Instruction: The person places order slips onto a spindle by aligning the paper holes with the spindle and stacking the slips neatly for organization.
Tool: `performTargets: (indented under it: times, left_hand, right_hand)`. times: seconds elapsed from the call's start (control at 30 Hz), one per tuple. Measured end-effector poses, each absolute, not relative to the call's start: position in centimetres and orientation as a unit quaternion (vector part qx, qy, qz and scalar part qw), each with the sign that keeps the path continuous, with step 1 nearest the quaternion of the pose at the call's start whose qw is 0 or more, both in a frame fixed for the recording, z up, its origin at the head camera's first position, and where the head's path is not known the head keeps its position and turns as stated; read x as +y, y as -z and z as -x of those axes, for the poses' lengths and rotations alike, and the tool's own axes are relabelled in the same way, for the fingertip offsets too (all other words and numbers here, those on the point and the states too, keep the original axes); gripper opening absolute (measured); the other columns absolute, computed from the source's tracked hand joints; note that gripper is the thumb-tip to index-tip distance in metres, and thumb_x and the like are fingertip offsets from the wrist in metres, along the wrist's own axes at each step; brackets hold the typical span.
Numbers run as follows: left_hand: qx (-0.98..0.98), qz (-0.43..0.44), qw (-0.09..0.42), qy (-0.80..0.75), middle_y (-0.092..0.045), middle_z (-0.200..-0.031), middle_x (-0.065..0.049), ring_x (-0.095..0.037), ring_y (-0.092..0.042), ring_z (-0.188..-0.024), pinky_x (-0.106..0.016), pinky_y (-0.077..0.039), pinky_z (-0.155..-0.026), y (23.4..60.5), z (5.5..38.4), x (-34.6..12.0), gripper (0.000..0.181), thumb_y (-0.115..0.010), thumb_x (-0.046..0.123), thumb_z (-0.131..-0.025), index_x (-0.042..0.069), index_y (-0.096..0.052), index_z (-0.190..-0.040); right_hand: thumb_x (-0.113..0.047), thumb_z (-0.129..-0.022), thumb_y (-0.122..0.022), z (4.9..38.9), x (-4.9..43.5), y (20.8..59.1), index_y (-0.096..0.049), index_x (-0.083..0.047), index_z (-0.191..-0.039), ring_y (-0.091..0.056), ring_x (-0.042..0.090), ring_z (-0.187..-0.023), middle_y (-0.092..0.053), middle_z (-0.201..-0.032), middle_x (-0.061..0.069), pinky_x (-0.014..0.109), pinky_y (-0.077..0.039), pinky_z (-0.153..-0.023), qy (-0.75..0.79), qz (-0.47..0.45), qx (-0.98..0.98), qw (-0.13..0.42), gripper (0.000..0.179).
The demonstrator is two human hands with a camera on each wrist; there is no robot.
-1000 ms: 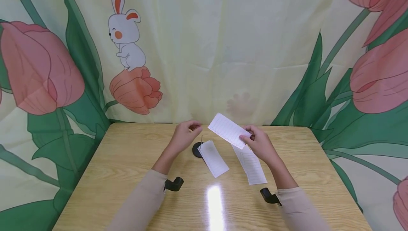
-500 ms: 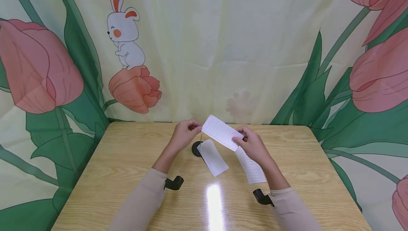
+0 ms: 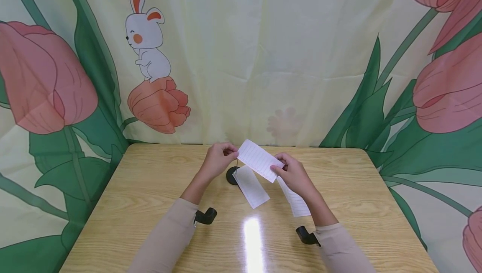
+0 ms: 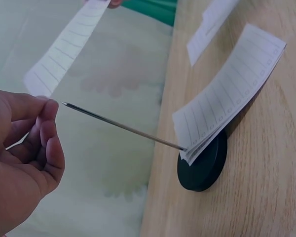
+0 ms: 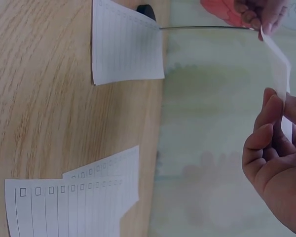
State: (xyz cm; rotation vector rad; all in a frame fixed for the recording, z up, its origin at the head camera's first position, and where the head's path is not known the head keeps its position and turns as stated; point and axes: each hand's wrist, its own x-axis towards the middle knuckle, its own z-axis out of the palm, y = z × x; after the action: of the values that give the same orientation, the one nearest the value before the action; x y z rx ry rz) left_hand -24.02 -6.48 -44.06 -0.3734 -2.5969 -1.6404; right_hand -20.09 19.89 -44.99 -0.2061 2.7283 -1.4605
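Observation:
A lined white paper slip (image 3: 260, 160) is held up between both hands, above the table. My left hand (image 3: 220, 159) pinches its left corner with thumb and fingertips. At the opposite end my right hand (image 3: 295, 174) grips the slip between thumb and fingers. Just below the left fingertips is the pointed tip of a thin metal spike (image 4: 123, 127), rising from a round black base (image 4: 202, 165). Several checklist slips (image 4: 232, 89) are threaded on that spike and lie at its foot. The held slip's corner is right at the spike's tip in the left wrist view.
More loose lined slips (image 5: 64, 207) lie overlapping on the wooden table (image 3: 150, 189), to the right of the spike and partly under the right forearm. A curtain (image 3: 241, 55) printed with tulips and a rabbit hangs behind the table's back edge.
The right hand has moved left and slightly down with the slip, bringing its far corner to the left hand. The left fingers now pinch that corner; the spike and the slips on the table stayed put.

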Motion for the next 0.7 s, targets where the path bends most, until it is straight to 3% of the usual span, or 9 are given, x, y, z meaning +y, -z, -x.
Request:
performTargets:
  times: [0.7]
  left_hand:
    - [-0.843, 0.123, 0.001, 0.524, -0.072, -0.088, -0.01, -0.017, -0.062, -0.078, -0.025, -0.051, -0.068, 44.36, 24.13, -6.44, 0.008, -0.071, 0.004, -0.096, -0.001, -0.077, -0.099]
  right_hand:
    - [-0.009, -0.098, -0.071, 19.91, 19.82, 45.51, -0.063, -0.003, -0.12, -0.06, 0.022, -0.078, -0.07, -0.099, 0.012, 0.026, -0.048, -0.065, 0.465, 0.066, 0.883, 0.017, 0.024]
